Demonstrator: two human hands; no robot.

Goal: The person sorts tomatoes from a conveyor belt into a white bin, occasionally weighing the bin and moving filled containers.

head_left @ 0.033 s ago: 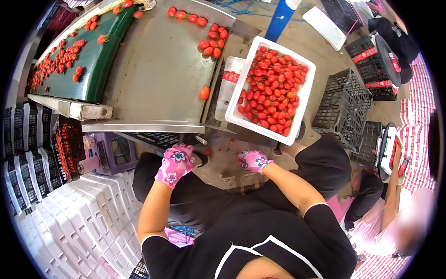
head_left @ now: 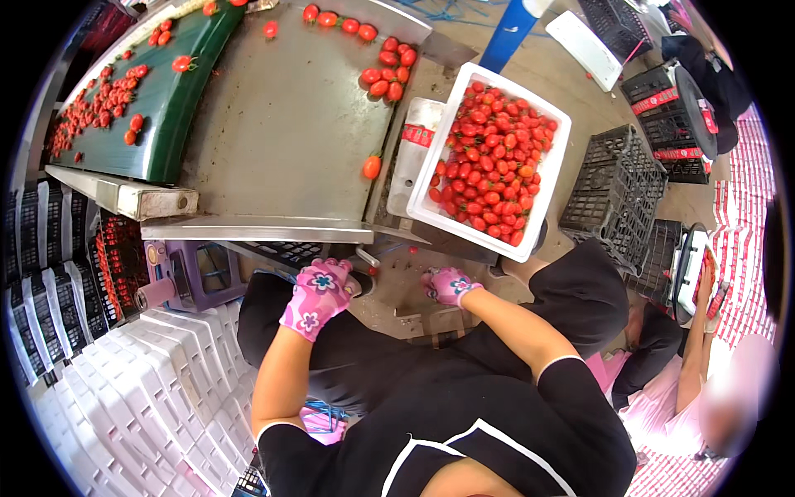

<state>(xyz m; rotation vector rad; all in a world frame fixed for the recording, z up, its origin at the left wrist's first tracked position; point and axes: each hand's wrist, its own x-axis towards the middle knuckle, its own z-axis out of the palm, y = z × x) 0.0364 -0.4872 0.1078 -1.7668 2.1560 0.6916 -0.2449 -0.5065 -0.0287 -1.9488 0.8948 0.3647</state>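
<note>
Both my hands wear pink floral gloves. My left hand [head_left: 321,290] rests over my left knee, its fingers curled in and nothing visible in them. My right hand [head_left: 450,287] is by my right thigh, fingers folded inward, palm hidden. Beyond them lies a metal sorting tray [head_left: 281,141]. Several cherry tomatoes [head_left: 387,70] line its far right corner, a lone orange-red tomato [head_left: 372,167] sits by the right edge, and another tomato [head_left: 271,30] is near the belt's far end. To the right, a white foam box [head_left: 421,199] is full of cherry tomatoes.
A green conveyor belt [head_left: 186,108] carries tomatoes at the far left. Stacked white foam boxes [head_left: 157,389] stand beside my left arm; a purple stool [head_left: 232,265] is beyond. Black crates [head_left: 613,190] stand right, near a co-worker's arm [head_left: 691,373]. A blue post [head_left: 509,37] rises behind.
One tomato has come off the belt's far end onto the tray. Tomatoes on the belt have shifted slightly toward the near left. My hands stay almost in place; the view has shifted slightly.
</note>
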